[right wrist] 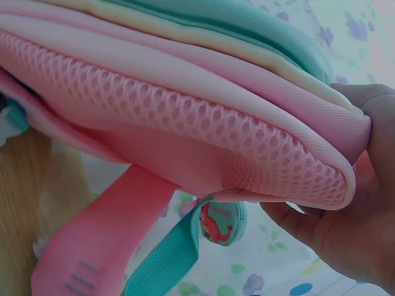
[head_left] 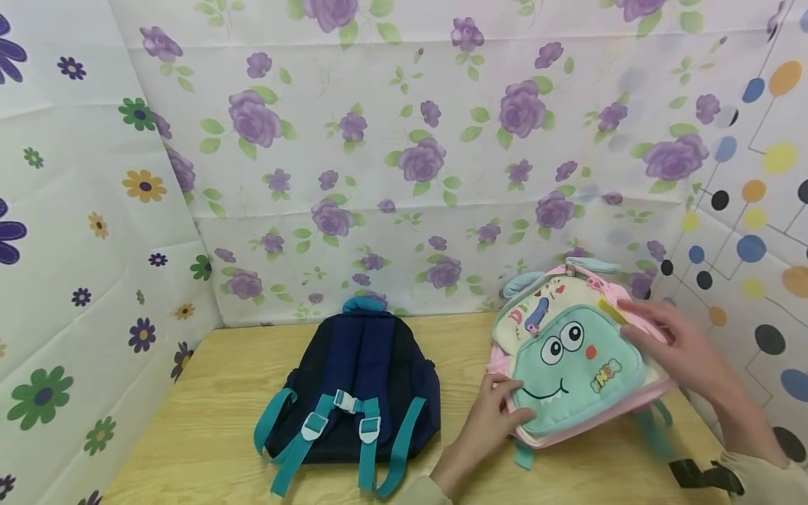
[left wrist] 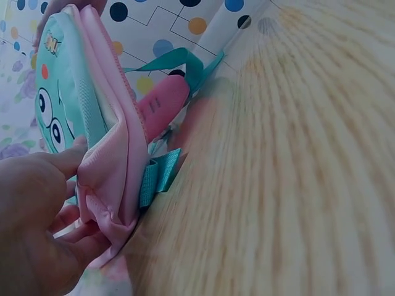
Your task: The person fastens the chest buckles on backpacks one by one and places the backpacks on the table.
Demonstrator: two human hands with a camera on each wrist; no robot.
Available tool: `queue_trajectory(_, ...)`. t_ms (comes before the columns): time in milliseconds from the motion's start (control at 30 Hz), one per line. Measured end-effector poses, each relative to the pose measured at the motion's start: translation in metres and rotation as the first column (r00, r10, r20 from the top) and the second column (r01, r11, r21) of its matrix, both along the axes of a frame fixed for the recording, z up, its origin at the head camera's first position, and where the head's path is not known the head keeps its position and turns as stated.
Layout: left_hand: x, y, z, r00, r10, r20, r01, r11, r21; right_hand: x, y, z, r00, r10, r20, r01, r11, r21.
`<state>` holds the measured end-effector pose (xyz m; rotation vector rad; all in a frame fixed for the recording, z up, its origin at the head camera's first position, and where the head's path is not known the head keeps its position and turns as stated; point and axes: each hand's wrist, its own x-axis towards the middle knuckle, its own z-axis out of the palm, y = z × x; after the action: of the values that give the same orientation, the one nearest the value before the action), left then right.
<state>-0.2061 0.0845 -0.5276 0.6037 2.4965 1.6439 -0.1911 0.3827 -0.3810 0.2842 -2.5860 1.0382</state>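
A small pink and mint-green child's backpack (head_left: 571,382) with a cartoon face on its front pocket stands tilted at the right of the table. My left hand (head_left: 489,414) holds its lower left corner, thumb on the front, fingers round the pink side (left wrist: 108,179). On the opposite side my right hand (head_left: 684,344) grips the edge; in the right wrist view that hand (right wrist: 345,228) wraps a pink side edge. Below the bag hang a pink shoulder strap (right wrist: 99,240) and teal webbing (right wrist: 166,259). Part of each hand's fingers is hidden by the bag.
A navy backpack (head_left: 344,358) with teal straps and white buckles rests on the wooden table (head_left: 208,393), left of the held bag, straps upward. Flowered sheeting (head_left: 379,175) hangs behind the table, with dotted sheeting (head_left: 751,308) on the right.
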Motion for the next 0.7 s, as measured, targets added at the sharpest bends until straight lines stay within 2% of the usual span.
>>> queue_trajectory(200, -0.002, 0.004, 0.0, 1.0, -0.023, 0.008, 0.023, 1.0, 0.01, 0.002, -0.008, 0.011, 1.0, -0.002, -0.031, 0.002, 1.0, 0.029)
queue_trajectory(500, -0.006, 0.015, -0.005, 0.995, -0.096, 0.029, 0.094, 0.994, 0.062, 0.009, -0.014, 0.023, 0.999, 0.03, -0.039, -0.029, 0.999, 0.038)
queue_trajectory(700, -0.01, 0.024, 0.001, 0.992, -0.118, 0.045, 0.114, 0.991, 0.072, 0.005, -0.02, 0.03, 0.993, 0.085, -0.079, -0.084, 0.996, 0.026)
